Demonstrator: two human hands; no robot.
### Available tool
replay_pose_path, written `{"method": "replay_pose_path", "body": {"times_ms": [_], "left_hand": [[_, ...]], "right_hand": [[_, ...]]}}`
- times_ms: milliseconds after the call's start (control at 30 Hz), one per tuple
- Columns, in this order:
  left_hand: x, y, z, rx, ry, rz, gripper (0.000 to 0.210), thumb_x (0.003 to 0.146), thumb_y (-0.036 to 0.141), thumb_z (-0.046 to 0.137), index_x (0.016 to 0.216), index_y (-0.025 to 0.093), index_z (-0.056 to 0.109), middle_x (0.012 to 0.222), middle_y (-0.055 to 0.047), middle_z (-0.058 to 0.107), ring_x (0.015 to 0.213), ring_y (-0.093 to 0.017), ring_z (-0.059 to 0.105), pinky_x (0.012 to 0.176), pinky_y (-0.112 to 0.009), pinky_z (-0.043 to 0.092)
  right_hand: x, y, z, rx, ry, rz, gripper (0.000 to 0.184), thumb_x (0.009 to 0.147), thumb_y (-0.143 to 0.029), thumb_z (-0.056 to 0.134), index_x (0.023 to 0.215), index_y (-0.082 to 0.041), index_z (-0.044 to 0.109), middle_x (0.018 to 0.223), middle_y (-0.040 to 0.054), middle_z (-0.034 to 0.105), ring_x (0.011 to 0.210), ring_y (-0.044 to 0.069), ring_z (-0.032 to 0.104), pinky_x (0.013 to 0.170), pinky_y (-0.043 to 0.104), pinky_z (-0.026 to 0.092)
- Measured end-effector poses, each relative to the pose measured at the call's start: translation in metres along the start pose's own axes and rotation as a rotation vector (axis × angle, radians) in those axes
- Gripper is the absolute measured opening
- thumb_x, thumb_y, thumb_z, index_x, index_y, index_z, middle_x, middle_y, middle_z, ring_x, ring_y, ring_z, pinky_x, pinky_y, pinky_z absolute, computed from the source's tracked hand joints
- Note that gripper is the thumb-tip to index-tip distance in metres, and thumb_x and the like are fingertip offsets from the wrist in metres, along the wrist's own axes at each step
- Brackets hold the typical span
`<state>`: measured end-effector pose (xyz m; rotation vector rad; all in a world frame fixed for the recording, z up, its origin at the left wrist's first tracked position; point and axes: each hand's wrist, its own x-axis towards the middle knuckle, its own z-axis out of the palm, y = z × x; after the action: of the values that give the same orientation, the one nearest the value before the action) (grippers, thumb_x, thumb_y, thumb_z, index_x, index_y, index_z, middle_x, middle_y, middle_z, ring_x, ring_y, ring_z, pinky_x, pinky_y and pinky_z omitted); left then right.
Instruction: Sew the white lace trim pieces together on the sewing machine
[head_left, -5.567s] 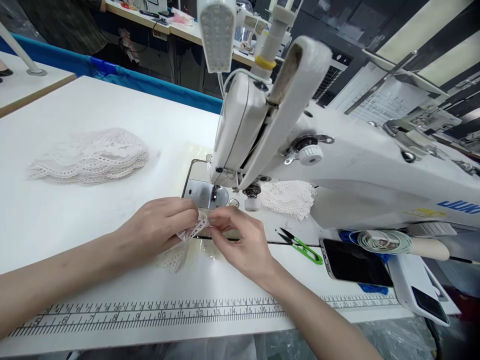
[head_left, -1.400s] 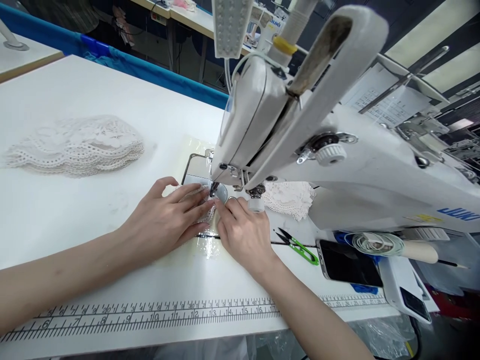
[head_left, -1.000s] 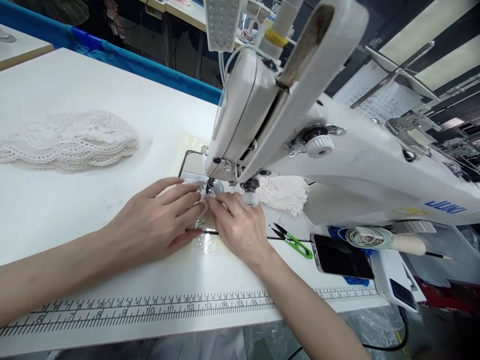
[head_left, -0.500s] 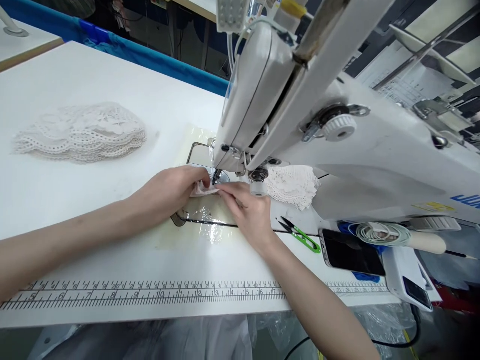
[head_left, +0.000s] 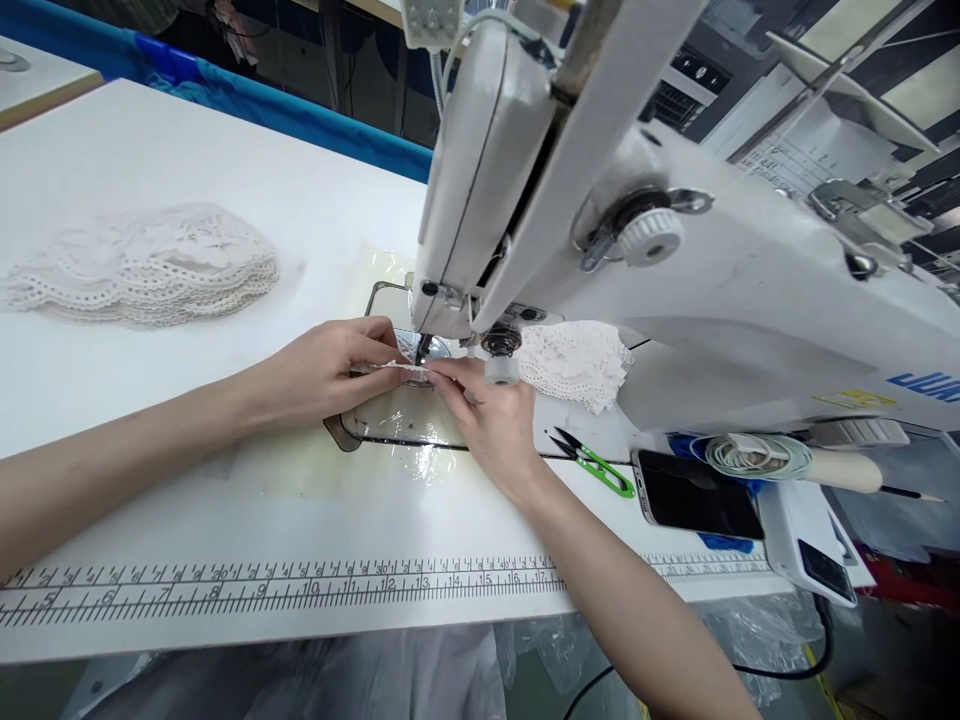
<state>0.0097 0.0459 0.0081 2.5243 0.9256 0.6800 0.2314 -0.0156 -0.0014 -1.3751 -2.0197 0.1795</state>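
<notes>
Just in front of the presser foot (head_left: 423, 347) of a white sewing machine (head_left: 472, 170), a small piece of white lace fabric (head_left: 409, 368) is stretched between my hands. My left hand (head_left: 337, 367) pinches its left end between thumb and fingers. From the other side, the fingertips of my right hand (head_left: 487, 410) grip the right end, close to the foot. Most of the piece is hidden by my fingers. A second white eyelet lace piece (head_left: 574, 362) lies under the machine arm, right of the needle area.
A stack of scalloped lace pieces (head_left: 150, 265) lies on the left of the white table (head_left: 187, 510). Green thread snips (head_left: 596, 465), a phone (head_left: 697, 495) and a rolled cord (head_left: 757, 456) lie to the right. A printed ruler (head_left: 300, 590) runs along the front edge.
My left hand has shifted slightly left and changed its grip, so the lace edge now shows as a thin strip between both hands. The whole view has moved a little.
</notes>
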Motion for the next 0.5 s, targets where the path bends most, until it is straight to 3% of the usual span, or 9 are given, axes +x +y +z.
{"method": "replay_pose_path", "body": {"times_ms": [100, 200, 333, 500], "left_hand": [[-0.004, 0.0, -0.004, -0.006, -0.117, 0.045, 0.045, 0.108, 0.041, 0.042, 0.096, 0.023, 0.082, 0.097, -0.007, 0.07, 0.07, -0.014, 0.065, 0.061, -0.026, 0.051], [-0.015, 0.006, -0.003, 0.259, -0.04, 0.211, 0.039, 0.109, 0.035, 0.042, 0.113, 0.025, 0.08, 0.101, -0.008, 0.072, 0.078, -0.018, 0.064, 0.065, -0.031, 0.049], [-0.03, 0.016, 0.004, 0.599, 0.088, 0.37, 0.034, 0.108, 0.02, 0.044, 0.127, 0.026, 0.073, 0.121, -0.004, 0.077, 0.106, -0.024, 0.065, 0.078, -0.038, 0.047], [-0.036, 0.017, 0.011, 0.578, 0.115, 0.354, 0.034, 0.108, 0.017, 0.045, 0.125, 0.026, 0.072, 0.129, -0.002, 0.077, 0.133, -0.022, 0.06, 0.096, -0.037, 0.043]], "right_hand": [[-0.002, -0.001, -0.003, -0.022, -0.036, -0.051, 0.023, 0.107, -0.027, 0.06, 0.101, -0.022, 0.082, 0.096, 0.0014, 0.082, 0.082, 0.015, 0.073, 0.069, 0.027, 0.051], [-0.006, -0.003, -0.005, -0.128, -0.039, -0.174, 0.024, 0.107, -0.024, 0.059, 0.098, -0.022, 0.082, 0.102, 0.002, 0.083, 0.087, 0.017, 0.072, 0.07, 0.029, 0.05], [-0.01, -0.006, -0.006, -0.276, 0.033, -0.366, 0.023, 0.103, -0.013, 0.062, 0.09, -0.021, 0.08, 0.104, -0.0007, 0.084, 0.089, 0.016, 0.071, 0.073, 0.03, 0.048], [-0.01, -0.007, -0.007, -0.371, 0.073, -0.453, 0.022, 0.1, -0.009, 0.065, 0.086, -0.021, 0.077, 0.101, -0.0041, 0.084, 0.088, 0.014, 0.071, 0.08, 0.029, 0.05]]}}
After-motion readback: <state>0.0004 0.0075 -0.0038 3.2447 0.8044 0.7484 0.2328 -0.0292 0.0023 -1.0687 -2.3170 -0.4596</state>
